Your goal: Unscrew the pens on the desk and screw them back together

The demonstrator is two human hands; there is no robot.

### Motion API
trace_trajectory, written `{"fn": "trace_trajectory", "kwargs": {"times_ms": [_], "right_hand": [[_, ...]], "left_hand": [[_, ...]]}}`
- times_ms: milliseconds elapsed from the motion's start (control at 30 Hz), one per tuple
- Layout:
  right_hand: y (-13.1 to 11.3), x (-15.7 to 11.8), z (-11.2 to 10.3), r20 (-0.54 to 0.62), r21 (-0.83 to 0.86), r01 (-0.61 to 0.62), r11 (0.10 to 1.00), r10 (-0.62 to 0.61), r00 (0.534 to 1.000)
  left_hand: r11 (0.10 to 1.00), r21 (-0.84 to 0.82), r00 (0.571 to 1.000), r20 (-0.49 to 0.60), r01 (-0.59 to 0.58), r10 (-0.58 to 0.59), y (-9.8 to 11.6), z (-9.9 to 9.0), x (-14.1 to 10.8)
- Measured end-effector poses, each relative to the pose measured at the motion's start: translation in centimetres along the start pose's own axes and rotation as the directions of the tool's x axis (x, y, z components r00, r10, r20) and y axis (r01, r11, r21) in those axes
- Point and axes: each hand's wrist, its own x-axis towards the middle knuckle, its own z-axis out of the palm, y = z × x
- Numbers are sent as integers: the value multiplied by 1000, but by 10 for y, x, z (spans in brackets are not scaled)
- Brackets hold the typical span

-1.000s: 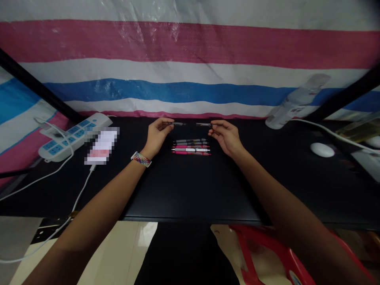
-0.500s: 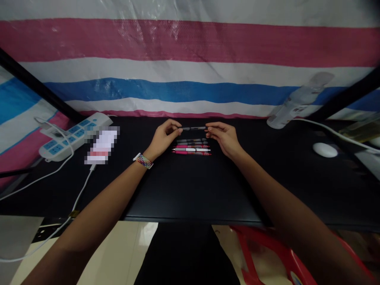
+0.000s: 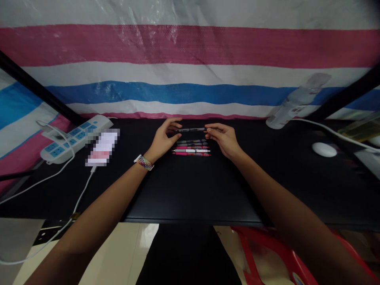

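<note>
A dark pen (image 3: 191, 130) lies crosswise just behind a row of other pens on the black table. My right hand (image 3: 224, 138) pinches its right end between thumb and fingers. At the pen's left end, my left hand (image 3: 164, 136) has its thumb and fingers apart and grips nothing. Nearer to me, the row holds dark pens (image 3: 191, 142), a white and pink pen (image 3: 192, 151) and a pink-red pen (image 3: 194, 154), all roughly parallel. A colourful woven band (image 3: 144, 162) circles my left wrist.
On the left are a white power strip (image 3: 75, 138) and a blurred-out phone (image 3: 102, 148) on a white cable (image 3: 86, 186). A clear bottle (image 3: 283, 111) and a white mouse (image 3: 324, 149) are at right. Below the table edge is a red plastic stool (image 3: 267, 245).
My left thumb and fingers have parted and let go of the dark pen's left end. My right hand still holds the other end. The view has shifted slightly.
</note>
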Motion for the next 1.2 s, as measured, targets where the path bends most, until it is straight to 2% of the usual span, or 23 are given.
{"fn": "trace_trajectory", "kwargs": {"times_ms": [133,300,467,533,700,967,1133,1200], "right_hand": [[1,1,0,8,10,4,1000,-4,1000],[1,1,0,-1,17,-1,1000,1,1000],[1,1,1,6,16,18,1000,-18,1000],[1,1,1,1,15,24,1000,-24,1000],[-2,0,2,2,16,-14,1000,14,1000],[-5,-3,3,14,23,-33,999,33,999],[-11,-5,7,36,85,-9,996,6,999],[-17,-7,9,84,167,-71,983,58,995]], "left_hand": [[999,0,999,22,49,-49,0,0,0],[994,91,998,-7,-57,58,1,0,-1],[995,57,996,-26,86,-85,0,2,-1],[992,56,994,-13,109,-109,2,3,-1],[997,54,999,-14,48,-48,4,1,-1],[989,142,998,-59,-28,37,14,-2,-1],[999,-17,997,-74,32,-34,17,0,-1],[994,-87,994,-89,62,-70,15,2,0]]}}
